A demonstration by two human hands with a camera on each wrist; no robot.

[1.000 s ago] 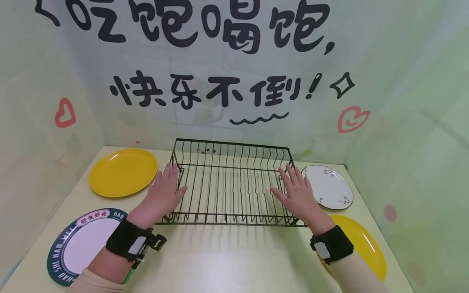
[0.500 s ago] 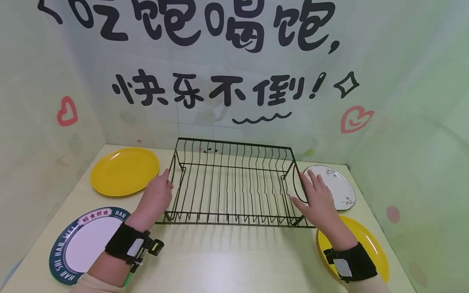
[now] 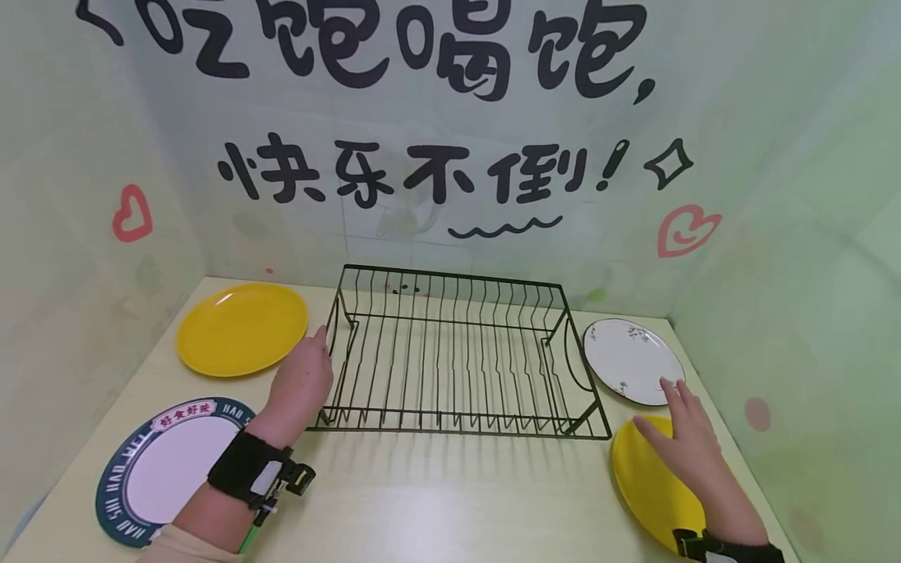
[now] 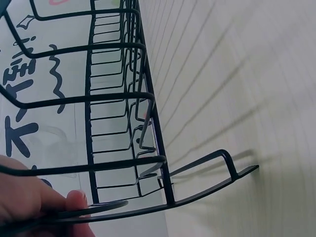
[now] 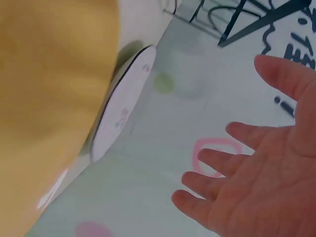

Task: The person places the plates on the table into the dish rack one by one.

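Taking the rack as the dial's centre and 12 as the back wall, the table (image 3: 436, 504) runs bare and pale across 6 o'clock, catching a glare. Close in at 8 o'clock lies the blue-rimmed plate (image 3: 186, 457), white-faced and lettered on its rim, partly covered by the left forearm with its black strap (image 3: 242, 467). At 4 o'clock, the near yellow plate (image 3: 649, 485) lies flat, just beside the rack's front corner.

Over that plate hangs the right hand (image 3: 693, 446), empty, its fingers spread apart and thumb out toward 10; the right wrist view shows the palm bare and clear of both nearby plates.

The left hand (image 3: 304, 383) is at the rack's 9 o'clock end, its fingers curled and clamped on the end wires; in the left wrist view a fingertip shows by the end bar.

The rack (image 3: 450, 413), black wire with a row of upright slots, stands mid-table toward the wall. Just off it at 3 o'clock is the white plate (image 3: 629, 360), dark-edged with small floral sprigs. Between 9 and 10 lies the far yellow plate (image 3: 242, 328), beyond the left hand.

Farthest, at 12, the wall (image 3: 281, 231) carries black lettering (image 3: 432, 173), with a red heart (image 3: 132, 213) toward 10 and a pink heart (image 3: 665, 232) toward 2.
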